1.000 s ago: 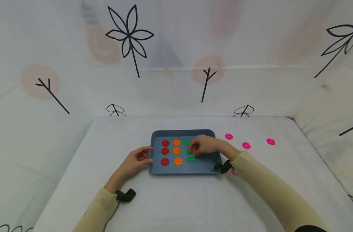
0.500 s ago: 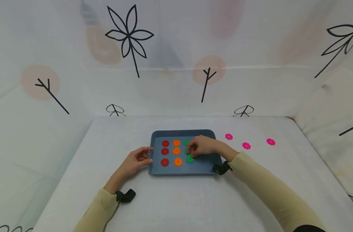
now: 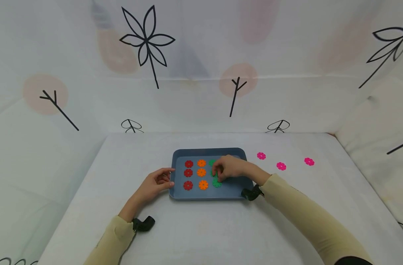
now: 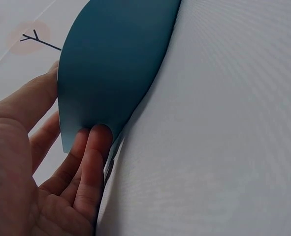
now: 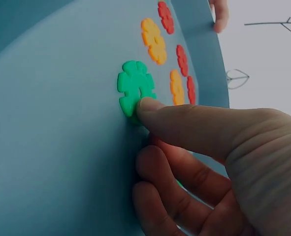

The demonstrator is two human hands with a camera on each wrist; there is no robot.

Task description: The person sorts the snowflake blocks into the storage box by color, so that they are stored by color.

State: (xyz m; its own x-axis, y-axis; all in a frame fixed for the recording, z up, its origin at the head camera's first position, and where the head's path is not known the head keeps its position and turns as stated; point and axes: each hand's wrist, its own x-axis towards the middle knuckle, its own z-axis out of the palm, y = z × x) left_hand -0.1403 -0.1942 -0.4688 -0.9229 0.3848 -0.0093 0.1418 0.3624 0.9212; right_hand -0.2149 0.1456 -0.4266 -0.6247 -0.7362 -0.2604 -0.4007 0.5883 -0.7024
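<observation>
My left hand [image 3: 154, 184] holds the left edge of a blue-grey tray [image 3: 208, 195]; in the left wrist view, its fingertips [image 4: 102, 135] lie against the tray's outer wall. Over the tray's right half is my right hand [image 3: 232, 166], its fingers curled and its thumb on the edge of the front green notched, flower-shaped plastic disc [image 5: 131, 81]. That disc lies on the tray floor. Behind it, two more green discs [image 3: 212, 162] are partly covered by the hand. To their left run a column of orange discs [image 3: 203, 184] and a column of red discs [image 3: 188, 185].
Three pink discs [image 3: 281, 166] lie on the white tabletop [image 3: 201, 232], right of the tray. A pale printed cloth [image 3: 194, 106] rises behind the table. Black wrist cameras [image 3: 143, 223] sit below both hands.
The right hand has shifted slightly left and the front green disc has moved left with it, closer to the orange column. The left hand and tray stay in place.
</observation>
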